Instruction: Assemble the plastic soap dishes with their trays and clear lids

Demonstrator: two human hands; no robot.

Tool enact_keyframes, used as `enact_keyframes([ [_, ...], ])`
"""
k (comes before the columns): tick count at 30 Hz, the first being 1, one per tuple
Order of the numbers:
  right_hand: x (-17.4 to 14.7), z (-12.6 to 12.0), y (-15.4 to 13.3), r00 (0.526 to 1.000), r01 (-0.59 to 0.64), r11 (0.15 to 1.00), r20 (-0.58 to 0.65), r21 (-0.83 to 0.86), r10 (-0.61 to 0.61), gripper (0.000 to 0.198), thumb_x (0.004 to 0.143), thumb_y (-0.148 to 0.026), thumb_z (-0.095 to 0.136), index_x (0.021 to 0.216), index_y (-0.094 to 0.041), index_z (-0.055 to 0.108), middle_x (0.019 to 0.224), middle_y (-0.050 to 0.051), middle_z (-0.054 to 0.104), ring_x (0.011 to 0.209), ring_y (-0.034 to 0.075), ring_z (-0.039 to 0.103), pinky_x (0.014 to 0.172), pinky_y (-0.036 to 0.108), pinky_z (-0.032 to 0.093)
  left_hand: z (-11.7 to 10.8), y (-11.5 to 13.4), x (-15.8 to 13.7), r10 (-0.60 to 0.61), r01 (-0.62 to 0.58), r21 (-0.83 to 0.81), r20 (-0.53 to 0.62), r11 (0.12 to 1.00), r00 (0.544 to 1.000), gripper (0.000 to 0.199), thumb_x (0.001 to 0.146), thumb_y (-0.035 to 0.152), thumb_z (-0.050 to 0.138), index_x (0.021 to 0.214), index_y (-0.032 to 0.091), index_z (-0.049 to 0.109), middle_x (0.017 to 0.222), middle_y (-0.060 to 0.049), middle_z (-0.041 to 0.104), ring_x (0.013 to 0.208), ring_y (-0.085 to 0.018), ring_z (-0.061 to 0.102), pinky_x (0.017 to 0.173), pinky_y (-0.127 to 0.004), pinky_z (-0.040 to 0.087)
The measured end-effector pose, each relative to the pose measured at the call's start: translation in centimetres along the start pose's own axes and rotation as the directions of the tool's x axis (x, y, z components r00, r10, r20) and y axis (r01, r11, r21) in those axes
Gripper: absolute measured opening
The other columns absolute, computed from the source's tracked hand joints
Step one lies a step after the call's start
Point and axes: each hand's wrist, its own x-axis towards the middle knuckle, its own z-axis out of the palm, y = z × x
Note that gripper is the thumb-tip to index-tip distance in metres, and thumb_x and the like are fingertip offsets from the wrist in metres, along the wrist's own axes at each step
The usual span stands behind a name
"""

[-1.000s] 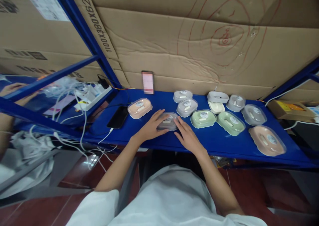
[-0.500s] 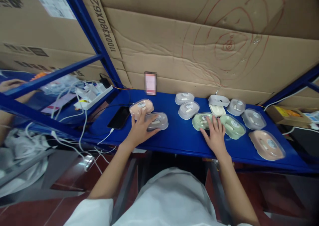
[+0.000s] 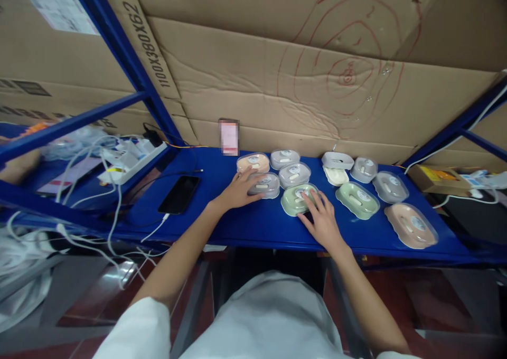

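Observation:
My left hand point(image 3: 238, 190), fingers spread, lies over the near edges of a peach oval plastic case with a clear cover point(image 3: 249, 161) and a grey oval case point(image 3: 270, 185) in front of it. My right hand point(image 3: 321, 216) has its fingers apart and rests against the right side of a green oval case point(image 3: 291, 203). Two more grey cases, one nearer point(image 3: 293, 175) and one farther back point(image 3: 284, 158), stand between the hands, close to the others. Each case has a round label and a small white piece on top.
On the right are another green case point(image 3: 357, 200), a peach case point(image 3: 412, 226), grey cases point(image 3: 390, 186), a pale open tray point(image 3: 336, 176) and a carton point(image 3: 439, 182). A black phone point(image 3: 179, 194), a power strip point(image 3: 138, 163) and white cables lie left. Another phone point(image 3: 229, 137) leans on the cardboard.
My left hand has pushed the peach and grey cases right, up to the middle grey ones. My right hand has moved left with its green case, away from the other green case.

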Motion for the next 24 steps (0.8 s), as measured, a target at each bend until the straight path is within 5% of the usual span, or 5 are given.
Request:
enact_keyframes([
  [4,-0.1,-0.4,0.3,0.997,0.067,0.997,0.046,0.046,-0.069,0.062,0.103,-0.046,0.063,0.162,-0.034,0.046,0.159,0.015,0.05,0.152,0.041,0.04,0.117,0.066,0.04,1.2,-2.0,2.7,0.039,-0.039,0.003,-0.045,0.999,0.998,0.077,0.099,0.065,0.06,0.162,0.025,0.043,0.173,-0.019,0.03,0.163,-0.039,0.025,0.129,-0.061,0.025],
  [9,1.0,0.6,1.1,0.989,0.133,0.971,0.038,0.198,-0.143,0.064,0.102,-0.045,0.066,0.162,-0.037,0.045,0.153,0.014,0.048,0.159,0.039,0.031,0.123,0.065,0.038,2.0,-3.4,3.7,0.014,-0.009,0.042,-0.123,0.999,0.992,0.077,0.1,0.069,0.055,0.161,0.024,0.044,0.171,-0.019,0.033,0.158,-0.04,0.032,0.126,-0.061,0.028],
  [17,4.2,0.9,0.9,0.952,0.16,0.885,0.169,0.438,-0.255,0.074,0.097,-0.045,0.074,0.164,-0.038,0.043,0.171,0.011,0.032,0.158,0.033,0.038,0.126,0.053,0.042,2.3,-5.2,3.9,0.019,-0.029,-0.066,-0.148,0.997,0.989,0.075,0.096,0.068,0.063,0.157,0.027,0.052,0.173,-0.015,0.03,0.161,-0.042,0.027,0.128,-0.061,0.033],
  [24,7.8,1.4,0.1,0.972,0.231,0.909,-0.036,0.349,-0.233,0.069,0.097,-0.05,0.074,0.16,-0.04,0.049,0.166,0.008,0.042,0.156,0.032,0.042,0.129,0.051,0.039,2.0,-6.4,5.5,0.032,-0.044,-0.115,-0.104,0.992,0.994,0.082,0.094,0.067,0.066,0.162,0.027,0.043,0.174,-0.016,0.031,0.162,-0.043,0.027,0.127,-0.066,0.03],
])
